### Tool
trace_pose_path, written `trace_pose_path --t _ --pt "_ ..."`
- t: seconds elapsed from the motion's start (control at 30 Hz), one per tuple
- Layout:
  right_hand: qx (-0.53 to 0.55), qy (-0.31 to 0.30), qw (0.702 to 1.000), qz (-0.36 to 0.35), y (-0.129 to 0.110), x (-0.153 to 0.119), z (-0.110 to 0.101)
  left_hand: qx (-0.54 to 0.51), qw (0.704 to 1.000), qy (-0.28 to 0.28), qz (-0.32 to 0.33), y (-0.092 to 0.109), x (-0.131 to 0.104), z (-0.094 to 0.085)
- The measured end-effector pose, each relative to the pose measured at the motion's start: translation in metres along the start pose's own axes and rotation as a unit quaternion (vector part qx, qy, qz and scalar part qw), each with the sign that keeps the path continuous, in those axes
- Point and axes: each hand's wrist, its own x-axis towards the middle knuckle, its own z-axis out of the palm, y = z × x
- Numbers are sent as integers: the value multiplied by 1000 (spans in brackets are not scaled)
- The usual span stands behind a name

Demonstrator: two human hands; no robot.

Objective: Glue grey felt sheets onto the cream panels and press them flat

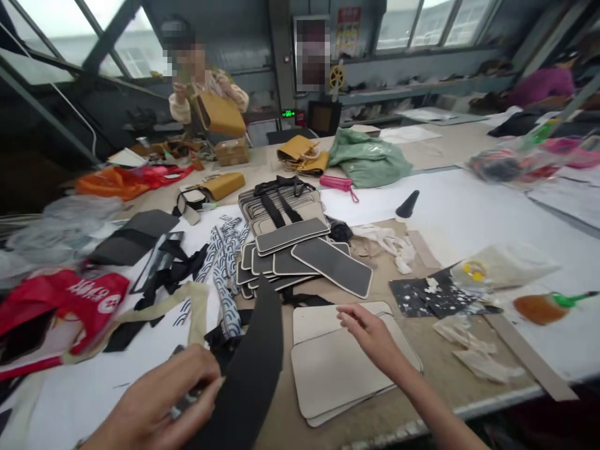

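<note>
My left hand (164, 394) is closed, thumb against fingers, on the edge of a long black strip (255, 350) that curves upward. Something small and shiny shows beneath those fingers; what it is I cannot make out. My right hand (368, 331) hovers over or rests on two stacked beige panels (337, 375) with rounded corners; contact is unclear. Its fingers are loosely stretched, holding nothing visible. Beyond the hands lie several dark grey panels (332, 265) with pale edges. Behind them is a beige panel stack (248, 206) with black straps across it.
Blue-patterned strips (225, 287) and a red bag (89, 306) lie left. A glue-spotted black board (422, 294), an amber bottle (539, 308) and a long flat strip (529, 356) lie right. Across the table a person (206, 87) holds a mustard bag (220, 115).
</note>
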Motion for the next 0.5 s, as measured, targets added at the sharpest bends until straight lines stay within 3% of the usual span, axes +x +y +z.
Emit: trace_pose_path --t 0.13,0.33,0.5 --pt "-12 39 999 -30 6 -1 -27 -53 992 -79 78 36 26 19" --pt "7 86 993 -78 13 15 -43 -46 981 -170 85 65 41 31" --pt "1 81 994 -71 10 19 -60 -63 983 -156 73 75 42 34"
